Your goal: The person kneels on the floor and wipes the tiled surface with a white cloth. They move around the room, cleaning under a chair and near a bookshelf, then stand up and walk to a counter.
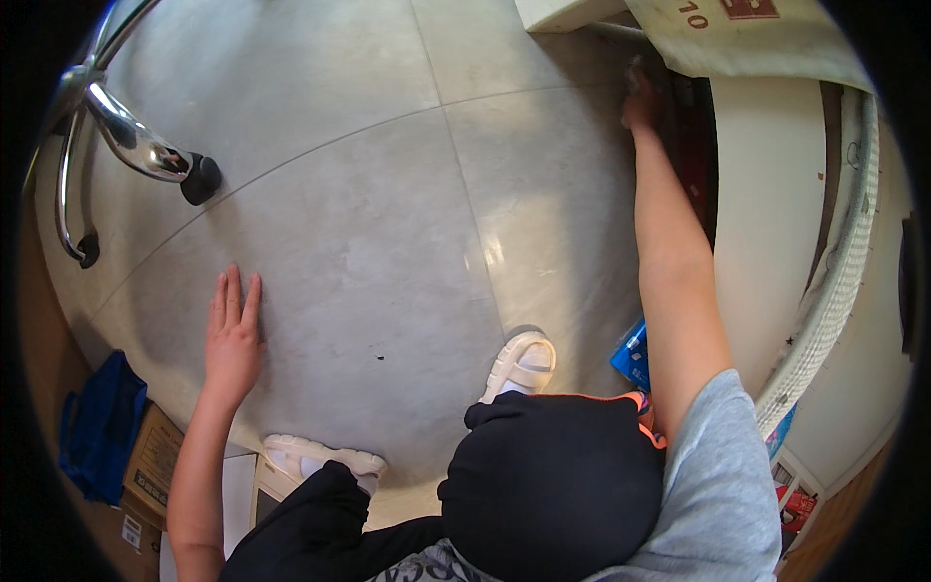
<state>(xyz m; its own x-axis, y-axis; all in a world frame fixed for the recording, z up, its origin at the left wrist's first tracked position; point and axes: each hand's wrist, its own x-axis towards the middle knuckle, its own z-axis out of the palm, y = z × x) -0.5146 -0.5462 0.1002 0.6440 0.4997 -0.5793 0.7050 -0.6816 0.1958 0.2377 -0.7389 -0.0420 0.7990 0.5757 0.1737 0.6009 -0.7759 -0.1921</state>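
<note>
My left hand (234, 342) lies flat on the grey tiled floor (349, 240), its fingers spread and nothing in them. Far out to the upper right, my right hand (643, 102) reaches into the shadow beneath a white piece of furniture (771, 182), near the floor. It is dark and blurred there; something small and greyish shows at its fingertips, and whether the hand grips it cannot be told. A pale cloth (764, 44) bearing print hangs over the furniture just right of that hand. Below my right forearm sits a blue package (633, 356).
A chrome swivel-chair base (138, 145) with a black caster (201, 180) stands at the upper left. A blue bag (102, 429) and a cardboard box (153, 455) are at the lower left. My feet in cream sandals (520, 364) rest on the floor, beside a small dark speck (380, 358).
</note>
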